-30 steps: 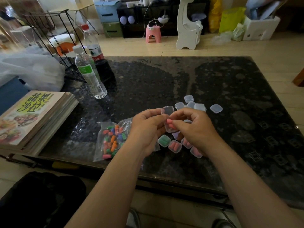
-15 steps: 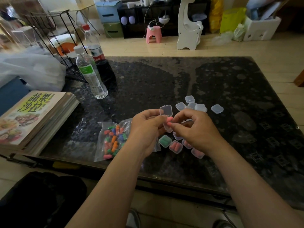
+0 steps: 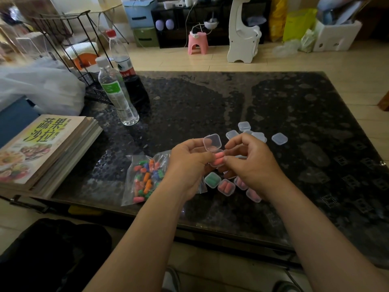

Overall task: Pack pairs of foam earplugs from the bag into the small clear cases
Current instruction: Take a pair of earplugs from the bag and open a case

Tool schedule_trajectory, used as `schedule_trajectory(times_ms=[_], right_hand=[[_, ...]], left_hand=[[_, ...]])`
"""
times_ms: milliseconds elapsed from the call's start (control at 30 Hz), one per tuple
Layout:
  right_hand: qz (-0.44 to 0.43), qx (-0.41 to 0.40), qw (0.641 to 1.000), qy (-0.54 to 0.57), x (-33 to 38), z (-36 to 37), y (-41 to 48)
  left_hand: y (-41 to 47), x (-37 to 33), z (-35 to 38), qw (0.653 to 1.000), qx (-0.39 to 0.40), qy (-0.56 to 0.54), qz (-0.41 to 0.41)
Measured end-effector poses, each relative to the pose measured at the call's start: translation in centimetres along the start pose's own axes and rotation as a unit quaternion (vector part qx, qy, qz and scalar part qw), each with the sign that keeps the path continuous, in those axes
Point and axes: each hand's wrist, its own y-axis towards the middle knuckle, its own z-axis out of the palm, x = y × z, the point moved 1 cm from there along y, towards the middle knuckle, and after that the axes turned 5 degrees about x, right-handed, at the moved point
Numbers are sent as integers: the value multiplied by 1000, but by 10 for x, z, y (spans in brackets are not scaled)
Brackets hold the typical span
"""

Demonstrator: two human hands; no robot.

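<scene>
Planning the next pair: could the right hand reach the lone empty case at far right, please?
Probably yes: the empty case lies apart, nothing between, though the right hand holds the open case.

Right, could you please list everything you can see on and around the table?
open case: one, clear, with two pink earplugs inside, held above the table
bag: one, clear, mixed-colour earplugs inside, near edge, left of the hands
filled cases: at least four, one green, the rest pink, under the hands
empty cases: several, clear, beyond the hands
bottles: two, clear, table's far left
books: a stack, left edge
table: one, black
left hand: grips the open case
right hand: pinches the same case
</scene>
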Motion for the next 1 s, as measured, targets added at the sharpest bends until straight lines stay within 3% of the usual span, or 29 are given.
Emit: schedule_trajectory(times_ms=[467,800,1000], right_hand=[[83,-19,994,72,-2,-1,3],[95,-21,991,88,0,1,1],[154,-44,977,139,3,2,7]], left_hand=[[-4,-2,3,998,32,61,3],[-6,-2,3,998,48,4,-29],[-2,-1,-1,999,30,-7,-20]])
